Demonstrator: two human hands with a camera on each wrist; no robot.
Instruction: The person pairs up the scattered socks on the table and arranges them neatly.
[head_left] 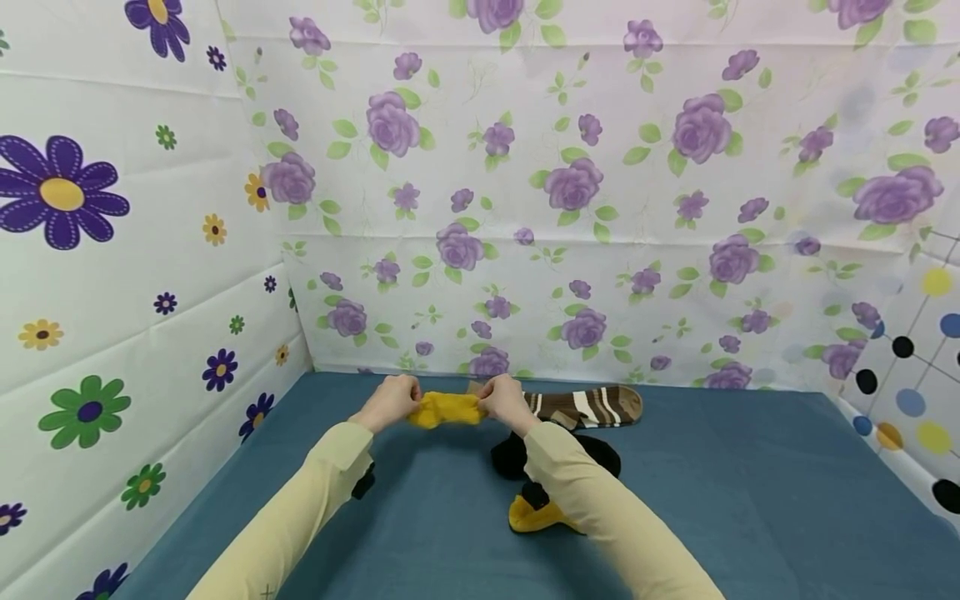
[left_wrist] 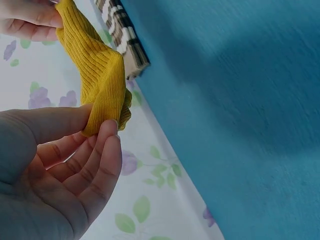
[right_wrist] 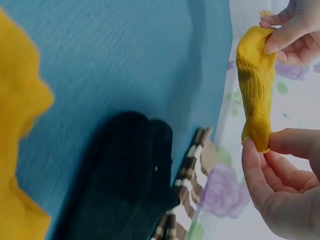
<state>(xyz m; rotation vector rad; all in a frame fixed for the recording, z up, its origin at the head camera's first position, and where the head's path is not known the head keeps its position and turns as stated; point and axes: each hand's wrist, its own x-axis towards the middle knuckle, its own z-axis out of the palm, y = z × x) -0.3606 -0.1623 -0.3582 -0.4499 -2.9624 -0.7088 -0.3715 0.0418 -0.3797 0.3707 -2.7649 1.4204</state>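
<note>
A yellow ribbed sock (head_left: 448, 409) is held up sideways above the far part of the blue surface. My left hand (head_left: 390, 402) pinches one end between thumb and fingers. At the other end my right hand (head_left: 507, 402) pinches the sock the same way. The left wrist view shows the left hand (left_wrist: 65, 165) with its thumb on the ribbed knit (left_wrist: 95, 60). In the right wrist view the right hand (right_wrist: 290, 185) grips the lower end, and the sock (right_wrist: 256, 85) hangs between both hands.
Right of the hands lies a brown-and-white striped sock (head_left: 588, 407) near the back wall. Black socks (head_left: 600, 454) lie in front of it, partly behind the right sleeve. Nearer still is another yellow sock (head_left: 534, 517). Flowered sheets (head_left: 525, 208) stand behind the blue table (head_left: 750, 483).
</note>
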